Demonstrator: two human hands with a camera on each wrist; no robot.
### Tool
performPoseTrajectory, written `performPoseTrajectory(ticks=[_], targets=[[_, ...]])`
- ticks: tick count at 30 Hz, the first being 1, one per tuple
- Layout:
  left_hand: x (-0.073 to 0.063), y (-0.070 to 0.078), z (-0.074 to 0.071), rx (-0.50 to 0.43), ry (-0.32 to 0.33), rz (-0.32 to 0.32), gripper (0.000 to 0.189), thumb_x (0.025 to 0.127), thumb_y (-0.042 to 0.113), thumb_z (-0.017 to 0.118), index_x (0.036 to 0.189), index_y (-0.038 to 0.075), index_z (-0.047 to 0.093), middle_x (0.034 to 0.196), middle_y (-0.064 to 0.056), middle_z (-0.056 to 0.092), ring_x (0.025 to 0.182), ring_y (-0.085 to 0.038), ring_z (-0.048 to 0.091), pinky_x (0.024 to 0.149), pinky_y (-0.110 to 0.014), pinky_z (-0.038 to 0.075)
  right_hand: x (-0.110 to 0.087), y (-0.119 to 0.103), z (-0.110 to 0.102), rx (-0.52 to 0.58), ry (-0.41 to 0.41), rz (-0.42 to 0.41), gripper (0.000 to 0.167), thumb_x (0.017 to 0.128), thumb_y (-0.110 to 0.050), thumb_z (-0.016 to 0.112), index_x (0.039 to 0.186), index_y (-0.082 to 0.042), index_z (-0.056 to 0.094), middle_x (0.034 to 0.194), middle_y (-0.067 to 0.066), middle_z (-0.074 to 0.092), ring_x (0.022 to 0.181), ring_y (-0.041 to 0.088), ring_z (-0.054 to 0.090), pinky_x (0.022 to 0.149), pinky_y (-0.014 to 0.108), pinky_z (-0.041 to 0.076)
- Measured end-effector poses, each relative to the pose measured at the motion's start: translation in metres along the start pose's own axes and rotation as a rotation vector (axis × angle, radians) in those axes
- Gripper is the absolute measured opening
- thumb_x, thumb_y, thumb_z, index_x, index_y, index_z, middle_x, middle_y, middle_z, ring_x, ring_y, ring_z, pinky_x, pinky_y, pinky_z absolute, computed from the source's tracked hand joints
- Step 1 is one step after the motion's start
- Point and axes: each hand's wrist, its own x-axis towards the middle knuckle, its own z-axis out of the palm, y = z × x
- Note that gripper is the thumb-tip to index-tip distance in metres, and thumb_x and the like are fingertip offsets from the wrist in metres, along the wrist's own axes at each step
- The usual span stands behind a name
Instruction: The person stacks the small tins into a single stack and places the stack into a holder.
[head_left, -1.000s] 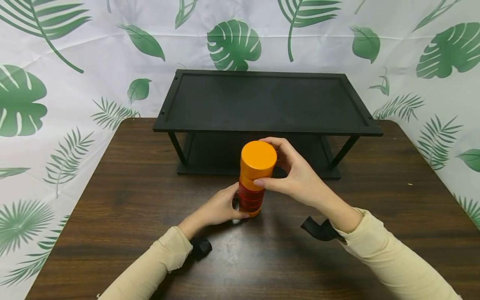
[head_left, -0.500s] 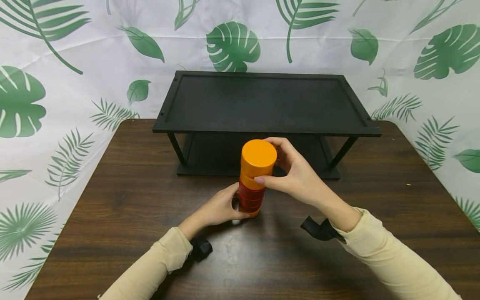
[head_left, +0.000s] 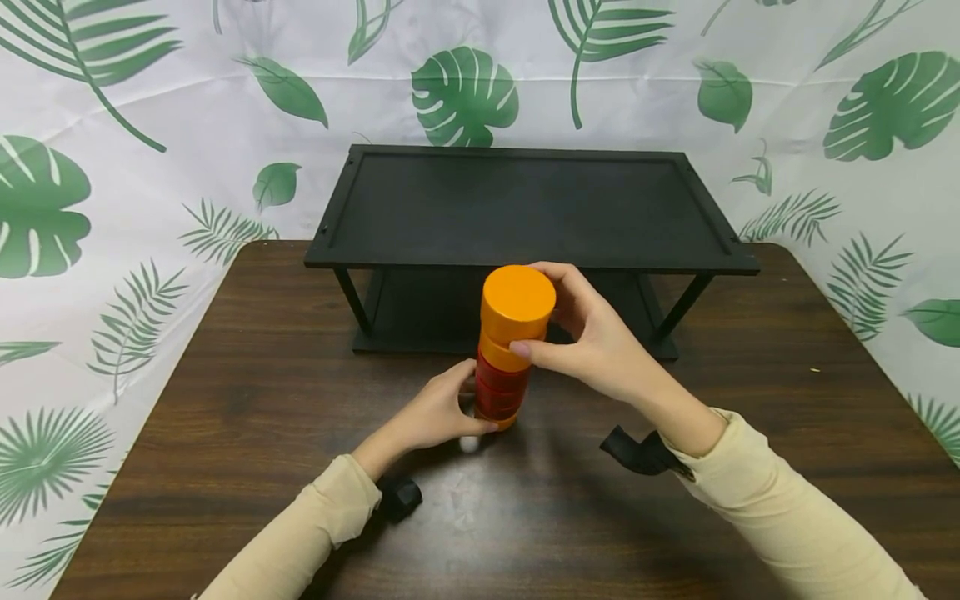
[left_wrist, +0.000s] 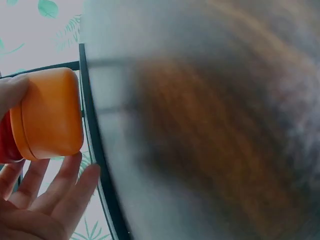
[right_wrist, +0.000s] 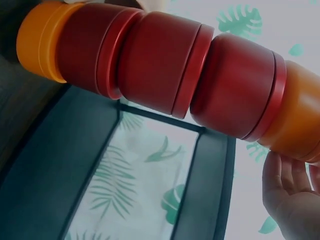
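Several lidded round jars stand end to end in a tall stack: orange ones at the top, three red ones in the middle, and one orange jar at the bottom. My right hand holds the orange part high up, thumb in front and fingers behind. Low on the stack, my left hand grips the bottom jar between thumb and fingers. The red jars lie slantwise across the right wrist view, with my right fingertips against the orange jar there.
Behind the stack is a black two-tier shelf, its lower board close to the jars. The brown wooden table spreads around both arms. A leaf-patterned white cloth hangs behind. Black straps hang from the wrists.
Over the last half second the stack has risen slightly, with both hands moving along with it. Their hold looks the same, and the head view has tipped up a little.
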Motion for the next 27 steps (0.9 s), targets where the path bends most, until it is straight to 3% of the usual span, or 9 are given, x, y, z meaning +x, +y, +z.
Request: performPoseTrajectory(ticks=[11,20,27], targets=[[0.001,0.014,-0.010,-0.001,-0.009,0.011,0.060,0.076,0.015,0.079,0.126,0.011,0.048,0.123,-0.006,0.060,0.108,-0.022,0.062,0.092,-0.037,0.054,0.010,-0.016,-0.013,0.010,-0.003,-0.006,0.062,0.084,-0.002,0.068,0.137,-0.007,0.036,0.128,0.005,0.050,0.110,0.022,0.055,0.099,0.026,0.047],[0.004,0.032,-0.024,0.038,0.002,0.081,0.057,0.076,0.015,0.079,0.123,0.010,0.049,0.118,-0.006,0.061,0.104,-0.020,0.063,0.088,-0.032,0.055,0.019,-0.039,-0.024,0.044,0.006,0.021,0.059,0.085,-0.003,0.066,0.137,-0.010,0.037,0.127,0.006,0.051,0.111,0.025,0.054,0.094,0.023,0.050],[0.008,0.045,-0.034,0.047,0.004,0.117,0.057,0.076,0.016,0.079,0.124,0.011,0.049,0.119,-0.004,0.062,0.106,-0.019,0.063,0.091,-0.031,0.054,0.024,-0.057,-0.035,0.090,0.030,0.027,0.055,0.086,0.001,0.062,0.134,-0.012,0.040,0.127,0.006,0.052,0.113,0.026,0.052,0.093,0.022,0.050]])
